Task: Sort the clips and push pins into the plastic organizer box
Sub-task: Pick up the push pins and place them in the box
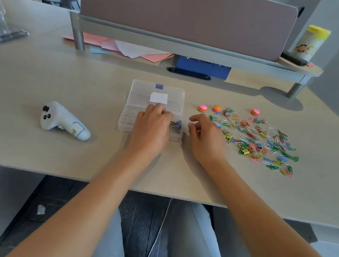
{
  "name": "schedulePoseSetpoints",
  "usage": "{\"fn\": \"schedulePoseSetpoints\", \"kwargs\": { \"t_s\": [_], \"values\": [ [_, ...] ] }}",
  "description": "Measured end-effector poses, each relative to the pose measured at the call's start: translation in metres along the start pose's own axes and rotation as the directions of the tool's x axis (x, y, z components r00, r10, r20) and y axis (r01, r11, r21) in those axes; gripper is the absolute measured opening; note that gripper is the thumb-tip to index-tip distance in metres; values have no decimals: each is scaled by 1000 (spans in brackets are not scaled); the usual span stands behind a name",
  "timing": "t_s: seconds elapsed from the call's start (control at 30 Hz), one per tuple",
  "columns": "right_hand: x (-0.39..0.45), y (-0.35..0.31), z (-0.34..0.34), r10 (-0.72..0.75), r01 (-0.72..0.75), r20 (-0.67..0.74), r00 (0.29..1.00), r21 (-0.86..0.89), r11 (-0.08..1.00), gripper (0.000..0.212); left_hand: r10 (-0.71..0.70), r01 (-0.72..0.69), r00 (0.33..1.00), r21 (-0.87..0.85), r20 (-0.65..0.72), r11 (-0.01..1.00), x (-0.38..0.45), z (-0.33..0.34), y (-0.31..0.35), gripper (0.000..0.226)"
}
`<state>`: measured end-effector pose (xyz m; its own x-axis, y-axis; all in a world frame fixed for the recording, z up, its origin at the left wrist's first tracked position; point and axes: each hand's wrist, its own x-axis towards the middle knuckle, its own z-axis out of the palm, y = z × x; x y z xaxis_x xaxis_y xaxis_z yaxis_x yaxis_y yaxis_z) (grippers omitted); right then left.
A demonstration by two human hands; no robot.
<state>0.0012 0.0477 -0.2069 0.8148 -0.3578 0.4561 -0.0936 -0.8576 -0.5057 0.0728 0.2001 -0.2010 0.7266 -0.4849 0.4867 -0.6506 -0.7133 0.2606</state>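
Head view: sitting at light wood-grain table (59, 77), both bare forearms reaching forward.

Clear plastic organizer box (128, 119) lying open mid-table, lid (158, 94) folded back flat on the far side, blue latch and a white label showing on it.

Left hand (152, 125) resting over the tray part of the box, fingers (160, 109) curling down toward the lid edge; cannot tell whether pinching anything. Small blue binder clip (178, 123) sitting in the right-hand compartment, just beside the left hand's fingertips.

Right hand (205, 137) hovering just right of the box, fingers (196, 119) loosely curled and spread, gripping nothing visible.

Scattered pile of multicoloured paper clips (261, 142) with a few small yellow binder clips lying on the table right of the right hand. Three round pink-and-orange push pins (216, 108) sitting along the far edge of that pile, apart from the box.

White handheld controller with black buttons (63, 121) lying on its side well left of the box.

Pink and white papers (121, 48) tucked under the grey raised shelf (179, 44) at the back; yellow-capped canister (311, 42) standing at the shelf's right end.
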Motion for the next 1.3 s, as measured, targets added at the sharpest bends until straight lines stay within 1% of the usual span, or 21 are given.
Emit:
{"fn": "schedulePoseSetpoints", "kwargs": {
  "t_s": [0.23, 0.3, 0.4, 0.5, 0.57, 0.63, 0.73, 0.83, 0.9, 1.0, 1.07, 1.17, 1.3],
  "values": [
    [-2, 33, -35, 153, -154, -35, 988, -34, 988, 17, 41, -40, 999, -101, 8, 994, 31, -2, 39, 31],
    [12, 44, -45, 213, -214, -28, 977, -53, 975, 19, 60, -56, 998, -112, 32, 992, 46, 4, 52, 32],
    [44, 61, -52, 252, -249, 19, 967, -97, 963, 27, 81, -74, 993, -87, 81, 993, 74, 18, 65, 29],
    [80, 78, -49, 251, -236, 67, 966, -173, 956, 32, 90, -87, 989, -31, 118, 996, 104, 34, 71, 21],
    [103, 89, -45, 243, -215, 111, 964, -217, 952, 37, 91, -97, 979, 23, 181, 995, 121, 44, 71, 12],
    [123, 98, -39, 233, -187, 173, 957, -248, 951, 46, 91, -121, 965, 110, 246, 987, 134, 54, 69, 10],
    [146, 108, -30, 225, -138, 273, 935, -304, 942, 54, 80, -143, 952, 199, 295, 969, 146, 68, 66, 13],
    [156, 114, -24, 196, -91, 326, 925, -312, 946, 47, 83, -161, 939, 211, 335, 964, 152, 75, 63, 33],
    [161, 119, -23, 180, -84, 323, 929, -291, 953, 39, 86, -167, 935, 212, 345, 963, 158, 77, 63, 39],
    [165, 125, -26, 154, -65, 317, 936, -274, 960, 33, 82, -163, 932, 205, 354, 965, 165, 82, 61, 38],
    [164, 132, -35, 141, -66, 287, 947, -255, 965, 30, 81, -152, 932, 178, 353, 972, 172, 84, 64, 36],
    [157, 150, -55, 175, -133, 199, 964, -206, 969, 25, 85, -120, 931, 76, 356, 990, 183, 86, 80, 29],
    [139, 183, -87, 258, -233, 116, 959, -196, 953, 24, 160, -143, 923, -74, 350, 987, 196, 96, 122, 25]
  ]
}}
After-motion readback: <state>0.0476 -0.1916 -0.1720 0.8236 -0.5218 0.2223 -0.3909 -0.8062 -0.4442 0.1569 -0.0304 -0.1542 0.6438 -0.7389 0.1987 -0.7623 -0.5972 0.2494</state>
